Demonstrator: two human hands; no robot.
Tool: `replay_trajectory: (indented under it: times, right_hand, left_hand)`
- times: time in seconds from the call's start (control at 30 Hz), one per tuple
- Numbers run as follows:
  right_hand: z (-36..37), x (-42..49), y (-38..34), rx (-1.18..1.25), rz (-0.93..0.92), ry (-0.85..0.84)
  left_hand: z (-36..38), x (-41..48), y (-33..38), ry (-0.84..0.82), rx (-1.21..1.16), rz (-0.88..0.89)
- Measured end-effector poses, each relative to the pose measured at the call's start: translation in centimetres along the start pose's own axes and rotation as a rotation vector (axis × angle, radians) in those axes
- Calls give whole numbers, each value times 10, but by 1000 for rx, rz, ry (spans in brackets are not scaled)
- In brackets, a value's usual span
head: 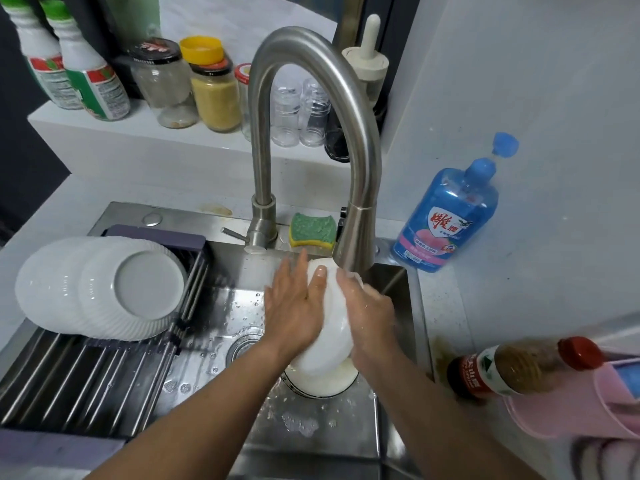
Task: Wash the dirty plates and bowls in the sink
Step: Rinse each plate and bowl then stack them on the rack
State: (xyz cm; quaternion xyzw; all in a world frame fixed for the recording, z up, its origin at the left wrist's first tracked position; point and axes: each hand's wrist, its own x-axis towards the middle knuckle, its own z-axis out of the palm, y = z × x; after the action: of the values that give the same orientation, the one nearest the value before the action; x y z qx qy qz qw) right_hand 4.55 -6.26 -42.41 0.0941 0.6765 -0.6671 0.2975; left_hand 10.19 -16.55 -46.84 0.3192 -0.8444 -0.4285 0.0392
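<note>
1. The smooth white ceramic bowl (332, 327) stands on edge over the steel sink (221, 306), its rim under the curved steel faucet (356, 230).
2. The left hand (294, 306) pinches its left side; the right hand (370, 317) curls over its right rim.
3. The purple drying rack (156, 233) lies to the left, nearer the left hand.

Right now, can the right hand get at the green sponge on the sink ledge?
Probably yes, once the right hand lets go of the white bowl. The sponge lies uncovered on the ledge just beyond, between faucet base and spout head.
</note>
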Motion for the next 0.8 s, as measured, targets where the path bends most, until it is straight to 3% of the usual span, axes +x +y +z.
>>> replay_trajectory:
  times: [0.2, 0.37, 0.53, 0.7, 0.8]
  right_hand:
    - [-2, -6, 5, 18, 3, -7]
    - [-7, -1, 2, -41, -24, -10]
    - [-23, 8, 4, -177, -53, -142]
    - [-31, 11, -5, -199, 74, -357]
    - [-30, 8, -4, -244, -45, -418]
  left_hand:
    - [-11, 2, -10, 63, -213, -246]
    - [-13, -2, -22, 27, -800, -693]
    - [-12, -6, -37, 72, -855, -736]
    - [-18, -3, -39, 95, -823, -730]
    - [-24, -2, -36, 40, -940, -771]
